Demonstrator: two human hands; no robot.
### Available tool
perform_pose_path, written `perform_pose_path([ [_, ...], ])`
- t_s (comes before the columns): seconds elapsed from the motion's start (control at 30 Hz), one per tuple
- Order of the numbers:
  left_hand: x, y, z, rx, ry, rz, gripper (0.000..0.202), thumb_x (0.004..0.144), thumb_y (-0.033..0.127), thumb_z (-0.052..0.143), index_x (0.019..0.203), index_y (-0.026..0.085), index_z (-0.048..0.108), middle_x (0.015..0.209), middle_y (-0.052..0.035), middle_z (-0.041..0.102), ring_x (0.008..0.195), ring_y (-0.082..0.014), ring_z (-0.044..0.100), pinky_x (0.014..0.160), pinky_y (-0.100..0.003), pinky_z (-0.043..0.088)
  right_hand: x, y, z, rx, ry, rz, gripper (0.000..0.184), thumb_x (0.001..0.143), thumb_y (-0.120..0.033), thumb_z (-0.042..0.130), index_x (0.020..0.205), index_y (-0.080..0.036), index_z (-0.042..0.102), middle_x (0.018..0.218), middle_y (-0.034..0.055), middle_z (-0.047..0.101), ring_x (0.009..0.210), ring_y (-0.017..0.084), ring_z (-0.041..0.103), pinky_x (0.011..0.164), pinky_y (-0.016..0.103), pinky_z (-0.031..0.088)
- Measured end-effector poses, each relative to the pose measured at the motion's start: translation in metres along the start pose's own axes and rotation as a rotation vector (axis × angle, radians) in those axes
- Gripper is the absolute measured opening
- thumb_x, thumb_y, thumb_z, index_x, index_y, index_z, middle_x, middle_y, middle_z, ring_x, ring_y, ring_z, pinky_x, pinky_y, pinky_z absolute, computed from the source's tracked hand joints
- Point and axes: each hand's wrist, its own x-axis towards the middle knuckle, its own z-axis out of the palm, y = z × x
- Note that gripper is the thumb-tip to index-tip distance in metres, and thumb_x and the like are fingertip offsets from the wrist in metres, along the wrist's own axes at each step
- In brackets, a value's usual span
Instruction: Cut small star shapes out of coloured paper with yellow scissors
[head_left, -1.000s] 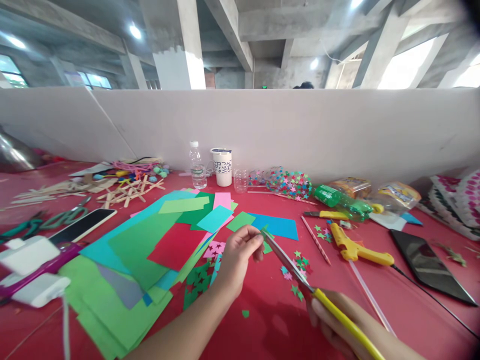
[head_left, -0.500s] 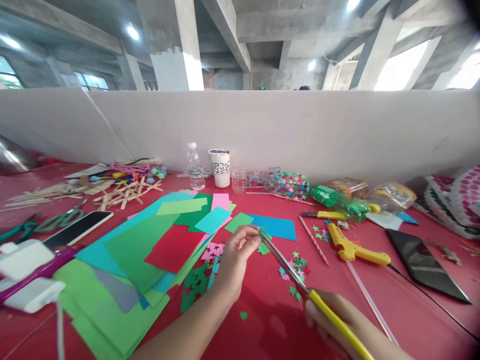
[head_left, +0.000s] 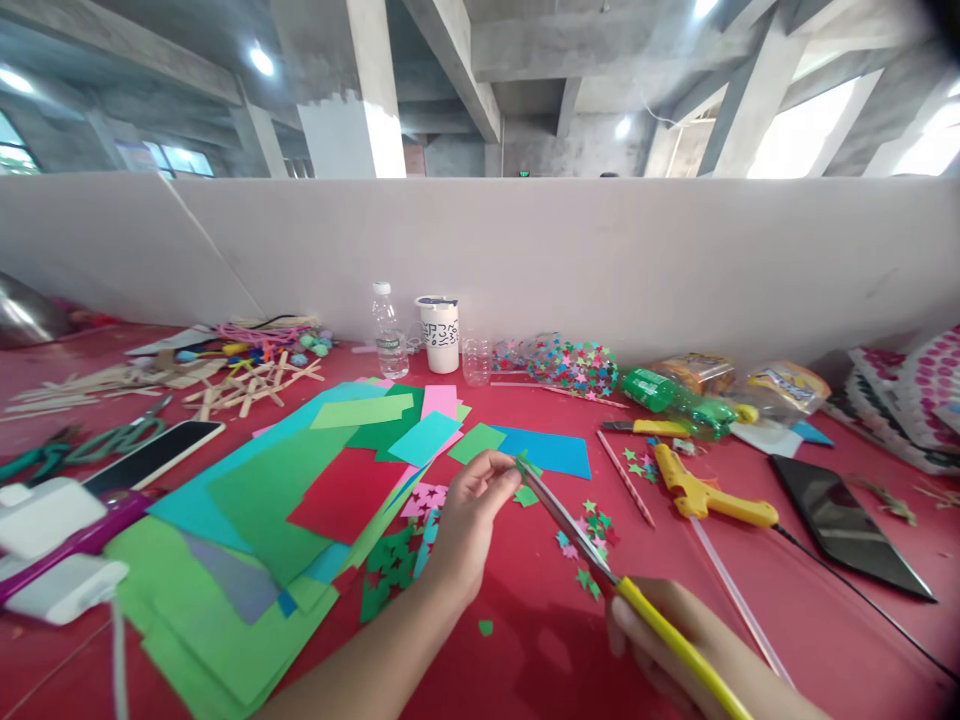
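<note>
My left hand (head_left: 469, 520) pinches a small green paper piece (head_left: 523, 466) above the red table (head_left: 540, 660). My right hand (head_left: 690, 660) grips yellow-handled scissors (head_left: 600, 565), whose blades point up and left and meet the green piece at my left fingertips. Small cut paper stars (head_left: 592, 535) lie scattered on the table just under the blades. A pile of coloured paper sheets (head_left: 300, 490) spreads out to the left of my left hand.
A yellow glue gun (head_left: 709, 490) and a dark tablet (head_left: 847, 525) lie to the right. A phone (head_left: 154, 455), green scissors (head_left: 90, 445) and wooden sticks (head_left: 240, 380) are on the left. Bottles (head_left: 388, 330), a white cup (head_left: 441, 333) and a star-covered bottle (head_left: 577, 365) stand along the white partition.
Almost nothing differs; both hands and the scissors have shifted slightly left in the view and stay at the green piece.
</note>
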Motion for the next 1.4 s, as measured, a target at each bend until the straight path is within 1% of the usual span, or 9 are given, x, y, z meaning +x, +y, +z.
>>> perform_pose_path([
  [0.2, -0.001, 0.001, 0.001, -0.026, -0.004, -0.004, 0.011, 0.082, 0.03, 0.059, 0.078, 0.02, 0.059, 0.075, 0.0014, 0.059, 0.078, -0.0138, 0.053, 0.078, -0.026, 0.04, 0.002, 0.016, -0.001, 0.028, 0.078, -0.074, 0.064, 0.07, -0.077, 0.051, 0.085, -0.016, 0.061, 0.079, 0.0065, 0.062, 0.069, 0.017, 0.057, 0.054, 0.021, 0.046],
  [0.33, -0.002, 0.001, 0.002, -0.03, -0.006, 0.008, 0.01, 0.082, 0.028, 0.059, 0.078, 0.019, 0.059, 0.074, 0.0007, 0.059, 0.076, -0.014, 0.053, 0.076, -0.026, 0.04, 0.001, 0.018, -0.001, 0.029, 0.125, -0.134, 0.06, 0.071, -0.075, 0.052, 0.08, -0.016, 0.063, 0.073, 0.005, 0.062, 0.071, 0.019, 0.056, 0.061, 0.023, 0.048],
  [0.53, -0.001, 0.0, 0.002, -0.039, 0.007, 0.014, 0.009, 0.082, 0.027, 0.059, 0.078, 0.019, 0.059, 0.074, 0.0005, 0.058, 0.075, -0.0137, 0.052, 0.075, -0.026, 0.04, 0.0, 0.007, 0.005, -0.034, 0.134, -0.07, 0.057, 0.074, -0.074, 0.048, 0.071, -0.018, 0.056, 0.055, -0.0032, 0.045, 0.049, 0.01, 0.041, 0.039, 0.017, 0.034],
  [0.67, -0.002, 0.001, 0.002, -0.047, 0.006, 0.015, 0.009, 0.082, 0.028, 0.058, 0.079, 0.02, 0.06, 0.073, 0.0009, 0.058, 0.074, -0.0134, 0.051, 0.075, -0.026, 0.04, 0.001, 0.01, 0.004, 0.017, 0.128, -0.162, 0.061, 0.069, -0.077, 0.051, 0.069, -0.017, 0.06, 0.063, 0.0013, 0.056, 0.06, 0.015, 0.052, 0.053, 0.02, 0.046],
  [0.9, -0.001, 0.003, 0.002, -0.018, -0.008, 0.026, 0.01, 0.081, 0.029, 0.059, 0.078, 0.019, 0.061, 0.073, 0.0001, 0.057, 0.075, -0.0148, 0.051, 0.078, -0.028, 0.04, 0.003, 0.028, -0.001, 0.053, 0.115, -0.085, 0.069, 0.07, -0.076, 0.052, 0.101, -0.014, 0.063, 0.093, 0.0107, 0.067, 0.09, 0.024, 0.062, 0.073, 0.026, 0.052],
  [1.03, -0.001, 0.004, 0.002, -0.019, -0.009, 0.012, 0.012, 0.079, 0.029, 0.059, 0.077, 0.018, 0.061, 0.073, -0.0012, 0.059, 0.075, -0.016, 0.052, 0.078, -0.029, 0.041, 0.003, 0.019, 0.003, -0.007, 0.13, -0.116, 0.063, 0.072, -0.077, 0.048, 0.083, -0.016, 0.06, 0.072, 0.0034, 0.061, 0.069, 0.017, 0.058, 0.06, 0.022, 0.049],
  [1.13, -0.001, 0.004, 0.003, -0.026, 0.002, 0.007, 0.012, 0.079, 0.029, 0.06, 0.077, 0.018, 0.061, 0.073, -0.0017, 0.06, 0.076, -0.0165, 0.053, 0.078, -0.03, 0.041, 0.002, 0.005, 0.005, -0.059, 0.074, -0.069, 0.06, 0.074, -0.078, 0.043, 0.068, -0.019, 0.051, 0.054, -0.0041, 0.044, 0.047, 0.009, 0.04, 0.04, 0.019, 0.032],
  [1.23, -0.002, 0.003, 0.003, -0.026, 0.004, 0.006, 0.011, 0.08, 0.029, 0.059, 0.078, 0.018, 0.061, 0.074, -0.0016, 0.06, 0.076, -0.0161, 0.053, 0.078, -0.029, 0.041, 0.002, -0.003, 0.005, -0.037, 0.012, -0.011, 0.059, 0.072, -0.079, 0.043, 0.067, -0.02, 0.044, 0.051, -0.007, 0.034, 0.041, 0.007, 0.027, 0.036, 0.02, 0.019],
  [1.4, -0.002, 0.001, 0.002, -0.041, -0.014, 0.006, 0.01, 0.081, 0.028, 0.059, 0.079, 0.019, 0.061, 0.074, -0.0012, 0.06, 0.075, -0.0154, 0.053, 0.079, -0.029, 0.042, 0.003, 0.001, 0.003, -0.047, 0.023, -0.051, 0.059, 0.072, -0.078, 0.046, 0.067, -0.019, 0.048, 0.056, -0.0047, 0.04, 0.046, 0.008, 0.031, 0.039, 0.02, 0.023],
])
